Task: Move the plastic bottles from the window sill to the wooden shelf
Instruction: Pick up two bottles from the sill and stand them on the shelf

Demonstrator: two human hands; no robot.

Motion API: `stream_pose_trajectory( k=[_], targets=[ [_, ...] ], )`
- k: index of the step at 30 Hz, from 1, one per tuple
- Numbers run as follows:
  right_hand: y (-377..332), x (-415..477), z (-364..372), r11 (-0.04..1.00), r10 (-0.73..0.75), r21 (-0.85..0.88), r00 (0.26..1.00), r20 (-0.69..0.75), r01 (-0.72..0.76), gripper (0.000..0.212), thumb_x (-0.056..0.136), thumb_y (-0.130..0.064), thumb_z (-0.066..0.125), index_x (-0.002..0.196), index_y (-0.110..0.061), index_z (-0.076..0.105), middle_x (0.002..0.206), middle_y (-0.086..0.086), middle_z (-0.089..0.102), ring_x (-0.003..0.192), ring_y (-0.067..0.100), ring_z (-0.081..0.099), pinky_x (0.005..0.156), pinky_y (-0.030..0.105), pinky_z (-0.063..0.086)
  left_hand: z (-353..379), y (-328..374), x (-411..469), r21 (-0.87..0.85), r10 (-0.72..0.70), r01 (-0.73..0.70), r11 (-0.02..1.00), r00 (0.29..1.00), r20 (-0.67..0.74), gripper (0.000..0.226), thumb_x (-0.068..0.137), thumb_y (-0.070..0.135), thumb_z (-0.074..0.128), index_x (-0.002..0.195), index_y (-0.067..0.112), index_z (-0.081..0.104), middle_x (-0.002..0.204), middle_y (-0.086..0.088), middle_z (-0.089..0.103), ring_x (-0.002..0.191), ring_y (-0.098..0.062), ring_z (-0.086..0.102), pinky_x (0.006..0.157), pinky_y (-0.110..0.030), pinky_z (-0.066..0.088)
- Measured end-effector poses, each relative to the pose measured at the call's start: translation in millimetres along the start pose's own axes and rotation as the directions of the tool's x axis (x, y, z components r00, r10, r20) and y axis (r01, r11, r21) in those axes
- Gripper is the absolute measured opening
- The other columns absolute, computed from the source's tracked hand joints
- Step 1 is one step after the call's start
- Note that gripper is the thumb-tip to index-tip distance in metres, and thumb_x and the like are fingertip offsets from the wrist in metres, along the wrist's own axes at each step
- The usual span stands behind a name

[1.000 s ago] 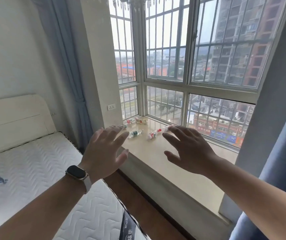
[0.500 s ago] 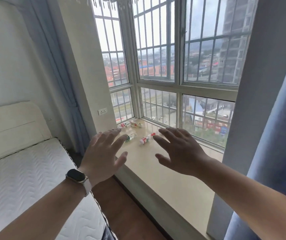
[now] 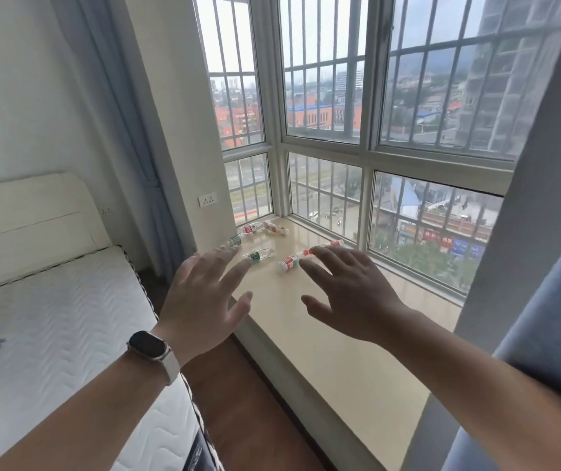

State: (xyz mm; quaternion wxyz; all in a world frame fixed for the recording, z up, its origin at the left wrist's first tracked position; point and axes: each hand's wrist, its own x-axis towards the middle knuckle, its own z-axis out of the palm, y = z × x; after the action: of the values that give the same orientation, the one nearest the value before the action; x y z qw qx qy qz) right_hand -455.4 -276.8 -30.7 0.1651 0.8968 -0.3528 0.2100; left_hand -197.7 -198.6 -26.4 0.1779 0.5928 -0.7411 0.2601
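Several small clear plastic bottles lie on their sides at the far left end of the beige window sill [image 3: 347, 362]. A green-labelled bottle [image 3: 258, 255] and a red-labelled bottle [image 3: 292, 262] lie nearest. Further back are another green one [image 3: 236, 240], a red one [image 3: 249, 228] and a pale one [image 3: 275, 228]. One more red bottle [image 3: 332, 244] shows just past my right fingers. My left hand [image 3: 204, 300], with a watch on the wrist, and my right hand [image 3: 347, 294] are stretched out, fingers spread, holding nothing, short of the bottles. The wooden shelf is out of view.
A bed with a white mattress [image 3: 51, 334] and cream headboard stands at the left, with a strip of wooden floor [image 3: 255, 402] between it and the sill. Blue curtains hang at left [image 3: 116, 96] and right [image 3: 544, 334]. Barred windows [image 3: 323, 96] back the sill.
The view has moved closer to the sill and the bottles look larger. Both hands stay spread and have reached further towards the bottles.
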Motion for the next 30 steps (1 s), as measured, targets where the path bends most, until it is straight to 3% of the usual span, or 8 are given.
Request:
stream_pose_trajectory(
  k=[8, 19, 30],
  targets=[
    [32.5, 59.4, 49.9, 1.0, 0.009, -0.024, 0.999, 0.033, -0.008, 0.061, 0.086, -0.055, 0.045, 0.132, -0.017, 0.058, 0.133, 0.01, 0.057, 0.122, 0.032, 0.051, 0.1, 0.046, 0.044, 63.4, -47.6, 38.2, -0.021, -0.071, 0.073, 0.997, 0.994, 0.089, 0.053, 0.092, 0.05, 0.044, 0.134, 0.019, 0.057, 0.141, -0.01, 0.055, 0.13, -0.034, 0.052, 0.108, -0.06, 0.038],
    [44.3, 173.5, 119.8, 0.998, -0.03, -0.051, 0.998, 0.05, 0.032, 0.06, 0.088, -0.056, 0.042, 0.132, -0.019, 0.059, 0.132, 0.008, 0.06, 0.121, 0.03, 0.054, 0.098, 0.043, 0.045, 142.6, -141.9, 82.1, -0.024, -0.155, 0.158, 0.987, 0.982, 0.109, 0.053, 0.091, 0.048, 0.043, 0.13, 0.016, 0.061, 0.137, -0.012, 0.058, 0.126, -0.036, 0.054, 0.106, -0.059, 0.04],
    [50.9, 224.9, 178.7, 0.998, 0.013, 0.065, 1.0, 0.027, -0.015, 0.054, 0.088, -0.053, 0.043, 0.127, -0.02, 0.061, 0.129, 0.005, 0.062, 0.117, 0.029, 0.058, 0.094, 0.041, 0.046, 181.4, -180.7, 108.3, -0.037, -0.174, 0.176, 0.984, 0.984, 0.045, 0.046, 0.091, 0.043, 0.047, 0.125, 0.017, 0.062, 0.132, -0.012, 0.061, 0.123, -0.034, 0.056, 0.105, -0.057, 0.041]
  ],
)
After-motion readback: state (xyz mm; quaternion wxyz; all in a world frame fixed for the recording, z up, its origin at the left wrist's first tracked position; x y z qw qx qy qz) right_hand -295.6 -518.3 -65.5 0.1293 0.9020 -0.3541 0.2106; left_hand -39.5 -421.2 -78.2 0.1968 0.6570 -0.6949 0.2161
